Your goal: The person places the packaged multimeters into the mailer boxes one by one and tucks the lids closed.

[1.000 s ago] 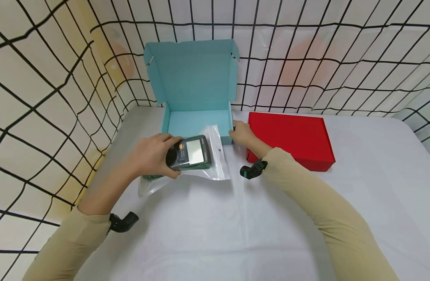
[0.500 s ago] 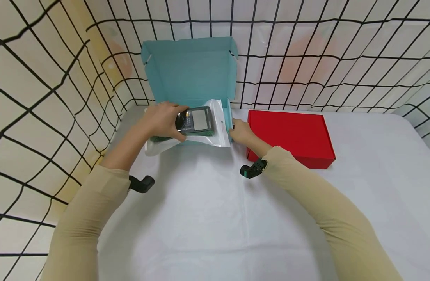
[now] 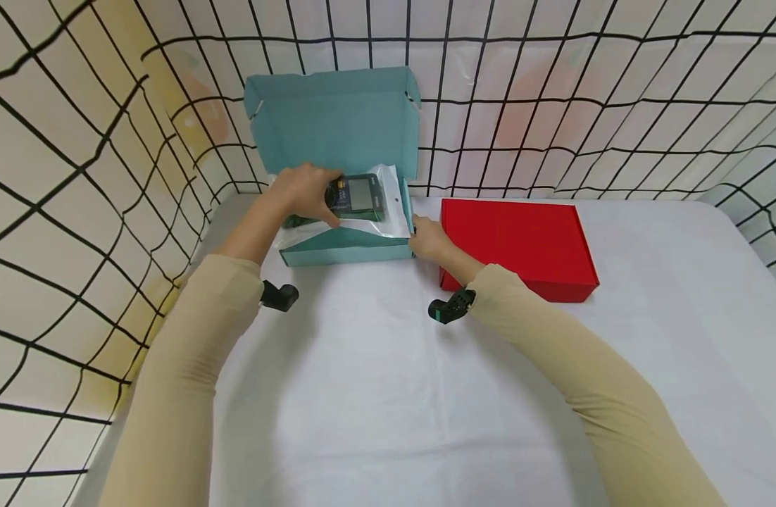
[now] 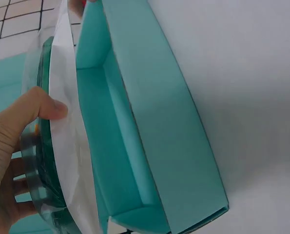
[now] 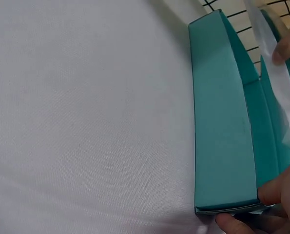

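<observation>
My left hand [image 3: 304, 191] grips a dark multimeter [image 3: 361, 193] with a green edge, sealed in a clear plastic bag with a white back [image 3: 394, 204]. Thumb on one side and fingers on the other, it holds the meter over an open teal cardboard box [image 3: 346, 255], whose lid [image 3: 331, 127] stands upright behind. In the left wrist view, the bag's white side [image 4: 69, 117] overlaps the box opening, and the box floor shows beneath. My right hand [image 3: 429, 238] pinches the right wall of the box near its front corner, as the right wrist view shows.
A closed red box [image 3: 517, 246] lies right of the teal box, close by my right forearm. Black wire mesh [image 3: 489, 105] rises along the back and left of the white-covered table [image 3: 375, 394].
My left hand has carried the bagged multimeter away from me, from in front of the teal box to over its opening. My right hand keeps its hold on the box wall.
</observation>
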The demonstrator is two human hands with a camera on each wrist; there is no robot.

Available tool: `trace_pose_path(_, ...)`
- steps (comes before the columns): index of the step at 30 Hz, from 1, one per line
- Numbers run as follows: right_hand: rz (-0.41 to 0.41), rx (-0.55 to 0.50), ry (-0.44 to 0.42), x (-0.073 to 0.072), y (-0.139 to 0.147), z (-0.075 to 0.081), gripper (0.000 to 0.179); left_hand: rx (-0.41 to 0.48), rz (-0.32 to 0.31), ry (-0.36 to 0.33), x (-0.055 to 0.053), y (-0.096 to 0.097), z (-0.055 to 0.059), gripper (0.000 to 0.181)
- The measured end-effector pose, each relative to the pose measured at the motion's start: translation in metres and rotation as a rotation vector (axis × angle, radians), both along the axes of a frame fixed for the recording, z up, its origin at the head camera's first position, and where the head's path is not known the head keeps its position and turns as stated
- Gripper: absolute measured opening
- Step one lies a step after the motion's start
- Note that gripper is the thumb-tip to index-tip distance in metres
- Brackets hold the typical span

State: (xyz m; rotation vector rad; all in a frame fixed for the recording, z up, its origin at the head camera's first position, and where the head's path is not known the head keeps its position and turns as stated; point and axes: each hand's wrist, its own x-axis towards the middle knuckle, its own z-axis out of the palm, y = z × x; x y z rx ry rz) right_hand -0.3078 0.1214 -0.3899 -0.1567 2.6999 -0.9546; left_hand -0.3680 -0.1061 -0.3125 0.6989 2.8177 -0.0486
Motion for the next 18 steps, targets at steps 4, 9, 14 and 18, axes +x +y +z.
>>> trace_pose_path(4, 0.005, -0.001, 0.01, 0.002, -0.002, 0.0, 0.051, -0.011, 0.005, -0.025, -0.008, 0.001, -0.01, 0.098)
trace_pose_path(9, 0.012, -0.009, 0.035, 0.004, -0.003, -0.001, 0.052, -0.018, 0.018, -0.081, -0.015, 0.005, -0.021, 0.096)
trace_pose_path(14, -0.022, -0.014, 0.001, 0.001, -0.004, -0.002, 0.054, -0.074, 0.005, -0.105, -0.019, 0.011, -0.03, 0.096)
trace_pose_path(18, -0.045, -0.002, -0.026, -0.006, -0.003, -0.008, 0.057, -0.111, -0.04, -0.101, -0.022, 0.016, -0.039, 0.096)
